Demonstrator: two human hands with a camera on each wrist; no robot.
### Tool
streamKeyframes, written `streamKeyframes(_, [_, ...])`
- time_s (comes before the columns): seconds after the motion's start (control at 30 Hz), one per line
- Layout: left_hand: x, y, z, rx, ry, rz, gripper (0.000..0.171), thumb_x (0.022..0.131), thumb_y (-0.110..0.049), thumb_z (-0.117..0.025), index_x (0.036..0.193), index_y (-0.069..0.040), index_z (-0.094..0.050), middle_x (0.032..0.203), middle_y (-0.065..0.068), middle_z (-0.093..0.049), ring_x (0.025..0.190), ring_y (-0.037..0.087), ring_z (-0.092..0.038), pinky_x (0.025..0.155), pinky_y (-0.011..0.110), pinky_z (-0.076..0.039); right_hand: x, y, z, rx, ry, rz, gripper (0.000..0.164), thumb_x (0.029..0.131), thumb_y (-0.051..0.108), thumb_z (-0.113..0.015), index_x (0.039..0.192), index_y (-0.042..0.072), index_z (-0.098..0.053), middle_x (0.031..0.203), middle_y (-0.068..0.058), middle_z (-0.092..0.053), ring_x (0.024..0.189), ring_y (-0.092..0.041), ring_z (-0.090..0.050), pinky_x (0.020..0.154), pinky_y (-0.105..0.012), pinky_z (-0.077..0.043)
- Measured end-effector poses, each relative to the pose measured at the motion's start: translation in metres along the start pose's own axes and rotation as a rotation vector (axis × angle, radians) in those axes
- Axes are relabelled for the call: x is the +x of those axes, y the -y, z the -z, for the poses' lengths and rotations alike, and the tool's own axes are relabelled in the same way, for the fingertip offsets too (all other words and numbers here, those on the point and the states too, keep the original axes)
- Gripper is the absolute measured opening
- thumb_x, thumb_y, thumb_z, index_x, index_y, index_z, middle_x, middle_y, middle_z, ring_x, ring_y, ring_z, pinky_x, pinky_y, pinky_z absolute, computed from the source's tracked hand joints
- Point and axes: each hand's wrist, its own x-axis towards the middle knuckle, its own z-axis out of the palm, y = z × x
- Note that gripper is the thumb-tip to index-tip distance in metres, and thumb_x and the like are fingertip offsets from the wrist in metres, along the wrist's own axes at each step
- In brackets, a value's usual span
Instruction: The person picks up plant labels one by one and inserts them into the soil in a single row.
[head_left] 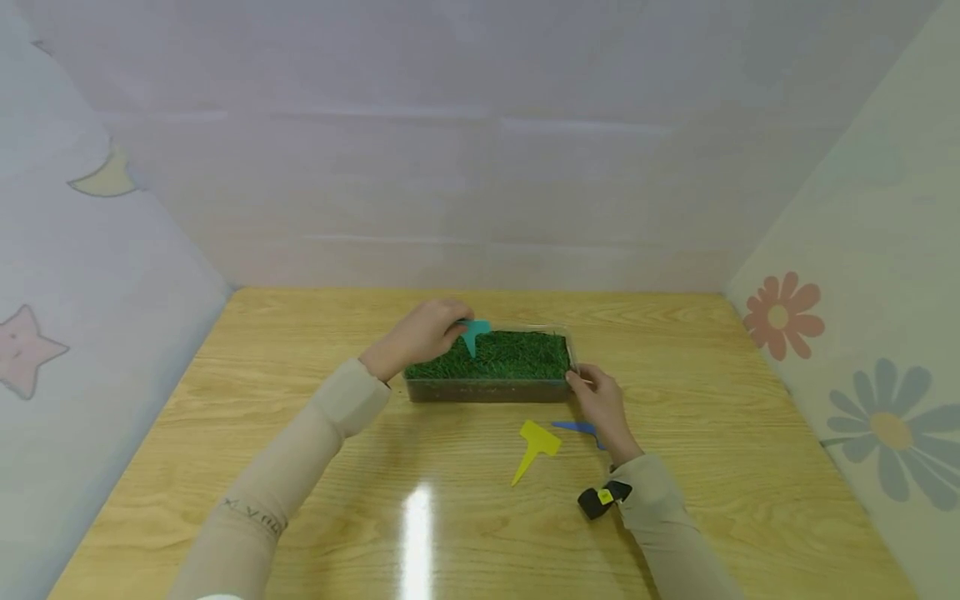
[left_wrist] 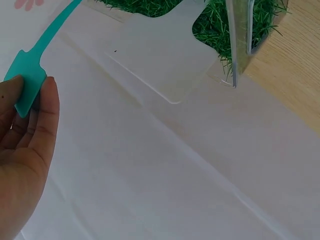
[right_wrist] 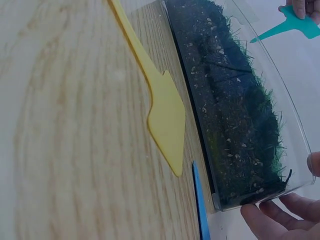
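My left hand (head_left: 431,333) pinches the broad head of a teal T-shaped plant label (head_left: 474,333) between thumb and fingers. Its pointed stem tilts down above the grass (head_left: 517,354) in a clear plastic box (head_left: 487,390). With the right hand (head_left: 600,407) I grip the box's right end, thumb at the rim and fingers outside. Dark soil (right_wrist: 225,110) shows through the wall in the right wrist view. A whitish plant label (left_wrist: 160,55) stands at the grass in the left wrist view; its lower tip is hidden.
On the wooden table (head_left: 300,500), in front of the box, lie a yellow plant label (head_left: 536,446) and a blue one (head_left: 577,427), the latter partly behind my right hand. Papered walls (head_left: 480,167) enclose the table at the back and both sides.
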Motion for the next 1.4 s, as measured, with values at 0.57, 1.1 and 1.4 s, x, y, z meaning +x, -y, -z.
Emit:
streamKeyframes(0.57, [0.006,0.014,-0.020,0.055,0.114,0.047,0.017,0.089,0.001,-0.054,0.105,0.000,-0.061,0.102,0.011,-0.062,0.093,0.023,-0.060,0.080,0.029,-0.049,0.000,-0.004,-0.001,0.007,0.005,0.006,0.041,0.095,0.026,-0.049,0.126,-0.001,-0.050,0.122,-0.020,-0.052,0.108,-0.033,-0.053,0.087,-0.045,-0.044])
streamKeyframes(1.1, [0.010,0.010,-0.029,0.136,0.160,0.075,0.018,0.090,-0.002,-0.053,0.106,-0.002,-0.062,0.102,0.009,-0.062,0.091,0.021,-0.060,0.079,0.029,-0.049,0.000,-0.004,-0.001,0.013,0.001,0.016,0.041,0.095,0.027,-0.049,0.125,0.000,-0.051,0.121,-0.020,-0.053,0.107,-0.033,-0.054,0.087,-0.044,-0.044])
streamKeyframes(1.4, [0.010,0.015,-0.035,0.133,0.163,0.069,0.017,0.090,-0.001,-0.053,0.104,-0.001,-0.063,0.100,0.011,-0.062,0.089,0.022,-0.061,0.076,0.029,-0.050,0.000,-0.005,-0.001,0.011,-0.002,0.013,0.041,0.095,0.028,-0.050,0.125,0.000,-0.051,0.122,-0.019,-0.053,0.108,-0.032,-0.053,0.088,-0.044,-0.044])
